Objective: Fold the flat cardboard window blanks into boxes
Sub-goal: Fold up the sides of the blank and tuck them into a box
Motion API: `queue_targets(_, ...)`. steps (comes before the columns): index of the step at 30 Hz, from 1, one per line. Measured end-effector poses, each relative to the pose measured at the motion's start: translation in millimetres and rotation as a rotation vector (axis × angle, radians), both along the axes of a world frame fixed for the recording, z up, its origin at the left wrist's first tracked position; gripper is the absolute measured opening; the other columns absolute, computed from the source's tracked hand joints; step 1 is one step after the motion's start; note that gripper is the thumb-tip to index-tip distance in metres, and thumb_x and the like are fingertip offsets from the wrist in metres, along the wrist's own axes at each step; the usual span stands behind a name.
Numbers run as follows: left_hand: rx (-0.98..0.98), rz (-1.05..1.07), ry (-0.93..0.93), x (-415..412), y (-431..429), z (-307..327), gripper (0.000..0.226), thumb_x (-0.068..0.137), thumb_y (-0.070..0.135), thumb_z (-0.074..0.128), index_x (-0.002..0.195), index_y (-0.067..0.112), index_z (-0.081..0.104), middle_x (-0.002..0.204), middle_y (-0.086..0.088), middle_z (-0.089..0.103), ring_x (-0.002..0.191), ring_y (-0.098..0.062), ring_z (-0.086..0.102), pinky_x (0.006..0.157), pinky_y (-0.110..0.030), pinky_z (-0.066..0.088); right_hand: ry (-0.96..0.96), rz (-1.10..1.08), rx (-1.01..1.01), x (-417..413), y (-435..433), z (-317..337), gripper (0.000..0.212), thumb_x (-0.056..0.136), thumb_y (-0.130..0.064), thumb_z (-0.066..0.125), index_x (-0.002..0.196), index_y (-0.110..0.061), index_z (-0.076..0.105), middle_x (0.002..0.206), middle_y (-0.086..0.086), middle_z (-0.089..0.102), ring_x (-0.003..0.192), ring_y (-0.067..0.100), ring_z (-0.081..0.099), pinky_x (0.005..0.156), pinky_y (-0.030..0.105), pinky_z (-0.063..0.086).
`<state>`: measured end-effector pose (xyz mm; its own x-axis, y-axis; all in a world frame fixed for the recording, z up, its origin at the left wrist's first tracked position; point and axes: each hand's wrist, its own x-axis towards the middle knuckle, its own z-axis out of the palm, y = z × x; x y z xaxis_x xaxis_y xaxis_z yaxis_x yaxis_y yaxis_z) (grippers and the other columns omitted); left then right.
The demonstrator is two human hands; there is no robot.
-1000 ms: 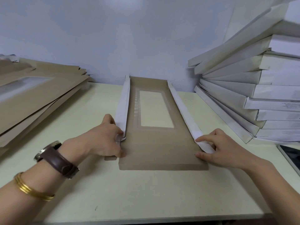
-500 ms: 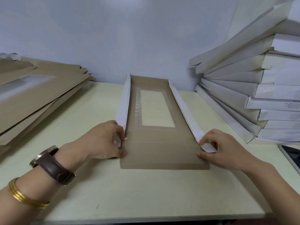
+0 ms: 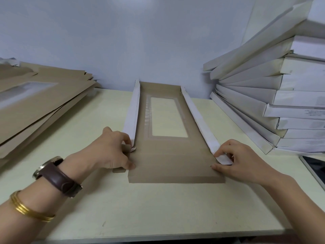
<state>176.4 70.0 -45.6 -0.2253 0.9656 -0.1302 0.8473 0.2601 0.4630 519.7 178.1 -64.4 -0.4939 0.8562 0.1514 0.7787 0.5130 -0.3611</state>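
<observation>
At the bench's [image 3: 158, 208] middle, toward its back edge, the blank [image 3: 173, 155] lies window-up while the left hand [image 3: 107, 152] and right hand [image 3: 241, 162] each pinch a raised side flap's near end, seemingly to keep both walls upright for tucking.

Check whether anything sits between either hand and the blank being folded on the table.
Nothing visible does. The left hand is already pinching the near end of the blank's left side flap, and the right hand the right side flap. The flat stack and finished boxes lie off to the sides.
</observation>
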Motion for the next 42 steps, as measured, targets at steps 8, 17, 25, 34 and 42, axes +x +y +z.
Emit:
queue_targets(8, -0.003, 0.01, -0.079, -3, 1, 0, 0.047, 0.057, 0.025, 0.085, 0.092, 0.002, 0.063, 0.06, 0.002, 0.064, 0.059, -0.012, 0.047, 0.061, -0.026, 0.043, -0.003, -0.008, -0.007, 0, 0, 0, 0.024, 0.072, -0.039, 0.081, 0.09, -0.033, 0.068, 0.099, -0.015, 0.054, 0.086, -0.004, 0.05, 0.065, 0.009, 0.034)
queue_targets(17, -0.026, 0.084, -0.079, -1, 1, 3, 0.078, 0.051, 0.024, 0.092, 0.121, 0.024, 0.059, 0.105, 0.002, 0.049, 0.1, -0.019, 0.054, 0.082, -0.027, 0.047, -0.003, -0.009, -0.007, -1, 0, 0, 0.024, 0.072, -0.039, 0.081, 0.091, -0.033, 0.068, 0.1, -0.015, 0.055, 0.088, -0.003, 0.051, 0.067, 0.01, 0.034)
queue_targets(25, -0.022, 0.099, -0.121, 4, -2, 2, 0.08, 0.051, 0.013, 0.089, 0.125, 0.017, 0.059, 0.116, -0.009, 0.048, 0.084, -0.023, 0.065, 0.061, -0.025, 0.053, 0.014, -0.009, 0.005, 0, 0, -2, 0.025, 0.071, -0.038, 0.082, 0.092, -0.03, 0.07, 0.1, -0.015, 0.056, 0.089, -0.003, 0.052, 0.067, 0.011, 0.035)
queue_targets(34, 0.092, -0.144, 0.095, 13, -1, 7, 0.041, 0.057, 0.019, 0.084, 0.092, 0.011, 0.065, 0.108, 0.009, 0.038, 0.072, -0.011, 0.056, 0.057, -0.019, 0.046, 0.025, 0.044, -0.016, 1, -5, 5, 0.026, 0.07, -0.035, 0.083, 0.092, -0.031, 0.069, 0.096, -0.016, 0.058, 0.084, -0.003, 0.052, 0.069, 0.011, 0.039)
queue_targets(42, 0.132, -0.238, 0.064, 4, -7, 6, 0.048, 0.058, 0.017, 0.081, 0.098, 0.03, 0.058, 0.095, 0.013, 0.058, 0.09, -0.008, 0.057, 0.08, -0.025, 0.05, 0.053, 0.099, -0.127, 4, -9, 16, 0.04, 0.068, -0.003, 0.075, 0.095, -0.031, 0.069, 0.1, -0.012, 0.058, 0.083, 0.003, 0.059, 0.077, 0.015, 0.048)
